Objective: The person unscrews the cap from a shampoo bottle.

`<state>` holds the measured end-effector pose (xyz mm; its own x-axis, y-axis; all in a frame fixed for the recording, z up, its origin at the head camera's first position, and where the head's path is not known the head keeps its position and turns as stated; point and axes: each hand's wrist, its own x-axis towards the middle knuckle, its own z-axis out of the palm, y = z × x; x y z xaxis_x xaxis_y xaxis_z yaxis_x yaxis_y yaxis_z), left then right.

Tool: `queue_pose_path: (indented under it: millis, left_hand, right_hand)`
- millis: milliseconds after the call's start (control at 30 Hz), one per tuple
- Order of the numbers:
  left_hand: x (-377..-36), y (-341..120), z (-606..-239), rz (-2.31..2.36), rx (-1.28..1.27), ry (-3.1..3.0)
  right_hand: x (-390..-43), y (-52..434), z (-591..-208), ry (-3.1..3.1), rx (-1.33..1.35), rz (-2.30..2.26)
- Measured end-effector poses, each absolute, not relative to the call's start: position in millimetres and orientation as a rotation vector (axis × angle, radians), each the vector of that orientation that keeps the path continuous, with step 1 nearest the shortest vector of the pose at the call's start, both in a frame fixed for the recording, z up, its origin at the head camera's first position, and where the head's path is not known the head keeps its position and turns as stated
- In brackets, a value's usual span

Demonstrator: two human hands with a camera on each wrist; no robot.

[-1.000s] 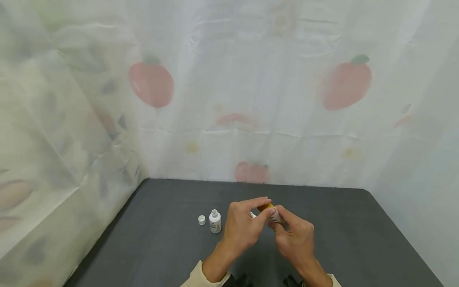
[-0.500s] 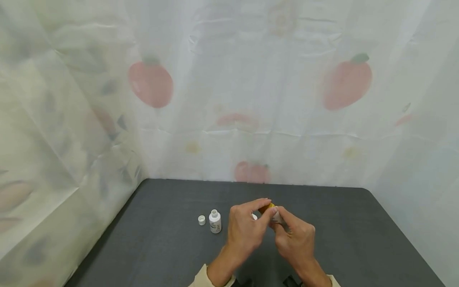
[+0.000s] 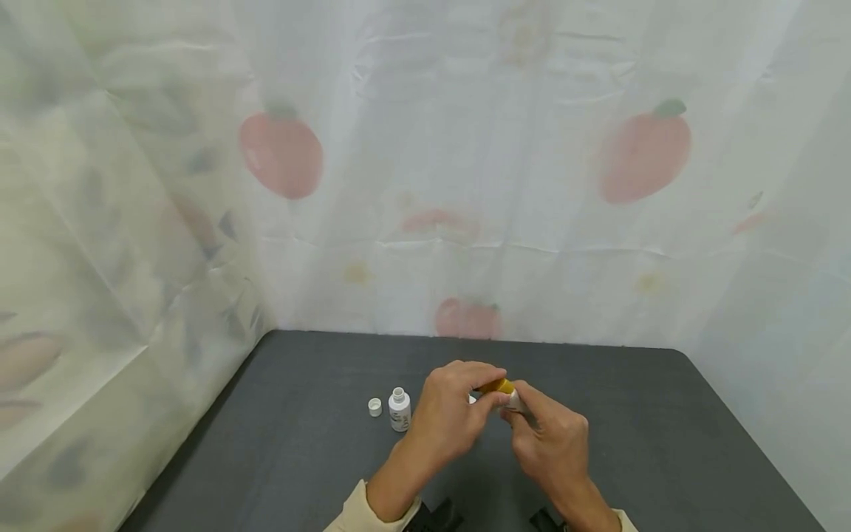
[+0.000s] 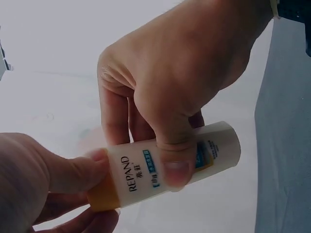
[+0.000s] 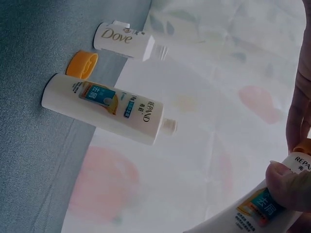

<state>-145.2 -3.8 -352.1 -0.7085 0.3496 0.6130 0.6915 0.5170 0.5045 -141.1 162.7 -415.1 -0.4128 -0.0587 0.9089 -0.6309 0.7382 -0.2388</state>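
Observation:
Over the table, both hands share a small white REPAND shampoo bottle (image 4: 146,167) with a yellow cap (image 4: 104,191). My left hand (image 3: 444,414) pinches the cap between thumb and fingers. My right hand (image 3: 550,443) grips the white body, thumb across the label, and the bottle is tilted. A second REPAND bottle (image 5: 112,109), uncapped, stands on the table with a loose yellow cap (image 5: 81,65) beside it; my left hand mostly hides this bottle in the head view. An uncapped Dove bottle (image 3: 400,414) stands left of my left hand, a white cap (image 3: 375,407) next to it.
The dark grey table (image 3: 319,458) has rounded far corners. Pale sheets printed with fruit, including a back sheet (image 3: 465,177), hang behind and at the sides of the table.
My left hand and forearm have turned slightly, and more of the yellow cap shows between the fingers. My right hand stays nearly in place on the bottle. The standing bottles have not moved.

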Motion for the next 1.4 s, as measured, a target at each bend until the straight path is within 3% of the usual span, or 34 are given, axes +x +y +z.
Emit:
queue_pose_path:
  millis: [1167,1400]
  left_hand:
    - [-134.9,14.8,-353.5,-0.893,-0.621,-2.29]
    - [-137.7,4.7,-352.8,-0.988,-0.772,-2.35]
  right_hand:
    - [-142.6,159.5,-421.3,-1.838,0.542,0.609]
    - [-141.1,164.4,-418.0,-1.879,0.538,0.668]
